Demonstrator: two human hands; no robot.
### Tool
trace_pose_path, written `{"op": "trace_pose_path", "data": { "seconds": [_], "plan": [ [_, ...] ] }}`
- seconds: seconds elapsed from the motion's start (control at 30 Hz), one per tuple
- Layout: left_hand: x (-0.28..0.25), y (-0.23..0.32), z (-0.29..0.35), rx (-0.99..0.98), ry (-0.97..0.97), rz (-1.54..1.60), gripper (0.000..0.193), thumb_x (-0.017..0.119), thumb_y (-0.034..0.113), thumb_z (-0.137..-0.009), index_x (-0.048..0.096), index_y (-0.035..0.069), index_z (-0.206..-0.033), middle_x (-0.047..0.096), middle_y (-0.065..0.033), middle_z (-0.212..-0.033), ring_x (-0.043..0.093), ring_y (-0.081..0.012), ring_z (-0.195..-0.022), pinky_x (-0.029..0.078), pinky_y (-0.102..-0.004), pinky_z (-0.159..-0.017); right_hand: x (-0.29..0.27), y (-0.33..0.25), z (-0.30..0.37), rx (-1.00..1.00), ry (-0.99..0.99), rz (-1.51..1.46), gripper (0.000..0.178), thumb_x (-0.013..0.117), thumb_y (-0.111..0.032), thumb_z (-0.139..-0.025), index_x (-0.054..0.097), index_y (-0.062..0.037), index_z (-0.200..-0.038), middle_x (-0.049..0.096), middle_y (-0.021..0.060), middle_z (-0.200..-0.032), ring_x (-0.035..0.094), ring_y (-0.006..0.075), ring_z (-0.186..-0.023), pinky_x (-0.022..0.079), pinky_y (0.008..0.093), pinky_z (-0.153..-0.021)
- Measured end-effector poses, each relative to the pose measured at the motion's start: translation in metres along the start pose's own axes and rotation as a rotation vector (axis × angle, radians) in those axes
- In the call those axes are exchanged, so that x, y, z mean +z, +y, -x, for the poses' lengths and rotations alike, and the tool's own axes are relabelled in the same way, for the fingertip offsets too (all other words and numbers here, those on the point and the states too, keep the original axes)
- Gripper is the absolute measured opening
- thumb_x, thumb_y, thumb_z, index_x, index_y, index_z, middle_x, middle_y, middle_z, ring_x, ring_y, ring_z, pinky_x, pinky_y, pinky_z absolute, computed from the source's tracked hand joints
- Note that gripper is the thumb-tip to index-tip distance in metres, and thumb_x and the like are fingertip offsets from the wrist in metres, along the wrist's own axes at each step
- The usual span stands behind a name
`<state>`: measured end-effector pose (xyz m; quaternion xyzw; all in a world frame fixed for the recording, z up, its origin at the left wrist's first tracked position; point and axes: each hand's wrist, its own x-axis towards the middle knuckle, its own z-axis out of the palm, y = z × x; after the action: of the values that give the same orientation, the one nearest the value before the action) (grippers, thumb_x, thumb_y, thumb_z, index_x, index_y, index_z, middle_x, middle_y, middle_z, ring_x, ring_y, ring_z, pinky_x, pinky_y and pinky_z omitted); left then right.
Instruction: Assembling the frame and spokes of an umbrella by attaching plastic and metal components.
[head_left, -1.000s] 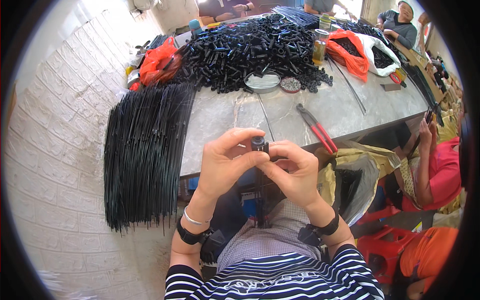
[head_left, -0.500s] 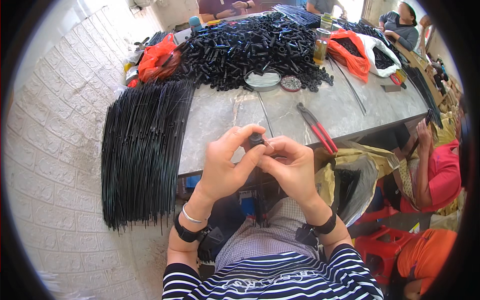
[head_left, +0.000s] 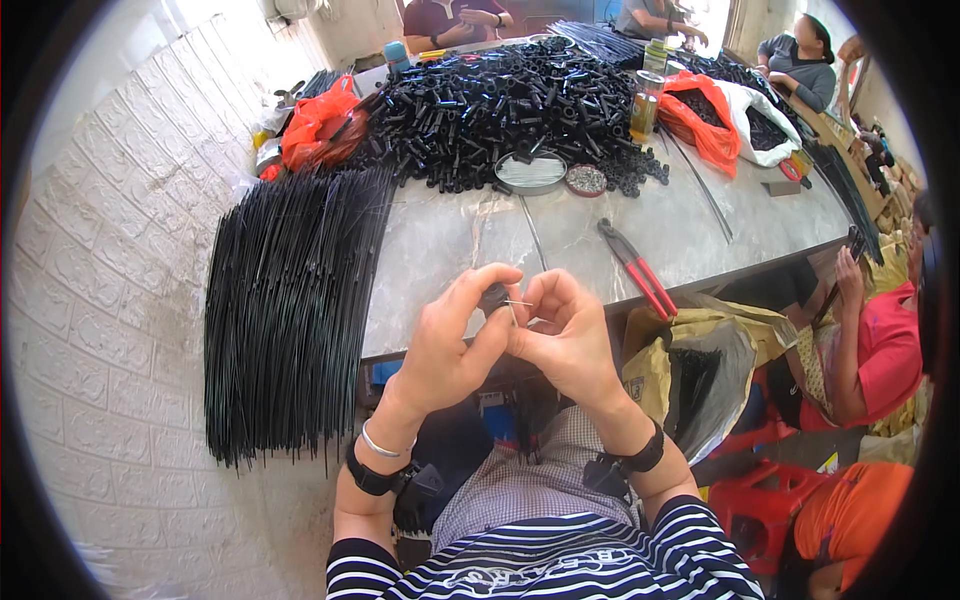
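Observation:
My left hand [head_left: 447, 340] pinches a small black cylindrical part [head_left: 493, 297] between thumb and fingers, in front of the table edge. From its right side stick out thin pale pins [head_left: 520, 303]. My right hand [head_left: 567, 325] is closed around that spot, its thumb and fingertips at the pins; part of what it grips is hidden. Below my hands hang dark thin rods [head_left: 525, 410], mostly covered by my hands, and I cannot tell how they join the part. Beyond lie a round tin of thin pale pins [head_left: 530, 171] and a small red-rimmed dish of tiny pieces [head_left: 586, 180].
A heap of black parts [head_left: 480, 100] covers the table's [head_left: 440, 235] far side. Black rods [head_left: 290, 320] overhang its left edge. Red-handled pliers [head_left: 640, 268] lie to the right, above an open sack [head_left: 735, 370]. Co-workers sit behind and at the right.
The black part has tilted and shifted slightly left and down in my left hand. My right fingers have drawn back a little, uncovering the thin pins. The view has shifted slightly.

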<state>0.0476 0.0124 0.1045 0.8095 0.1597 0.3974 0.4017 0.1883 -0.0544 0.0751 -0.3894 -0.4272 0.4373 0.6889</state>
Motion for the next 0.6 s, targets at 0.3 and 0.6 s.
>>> {"op": "trace_pose_path", "data": {
  "seconds": [0.3,0.6],
  "plan": [
    [0.008,-0.003,0.016,-0.217,0.080,0.324,0.039,0.043,-0.004,-0.087,0.049,-0.004,-0.126,0.059,-0.0079,-0.087,0.057,-0.0123,-0.079,0.048,-0.0224,-0.073,-0.001,0.004,0.031,0.246,-0.221,0.084,0.016,0.060,-0.009,-0.091,0.068,0.0035,-0.095,0.069,0.0044,-0.087,0.061,0.0073,-0.086,0.049,0.0225,-0.079],
    [0.010,0.016,-0.006,-0.063,0.076,0.806,0.068,0.056,0.040,-0.093,0.036,-0.010,-0.135,0.046,0.0006,-0.067,0.045,-0.0081,-0.054,0.046,-0.0280,-0.065,-0.016,-0.043,0.025,-0.158,-0.165,0.637,0.023,0.065,-0.017,-0.088,0.065,0.0032,-0.099,0.066,0.0133,-0.085,0.064,0.0235,-0.076,0.051,0.0313,-0.066]
  ]
}}
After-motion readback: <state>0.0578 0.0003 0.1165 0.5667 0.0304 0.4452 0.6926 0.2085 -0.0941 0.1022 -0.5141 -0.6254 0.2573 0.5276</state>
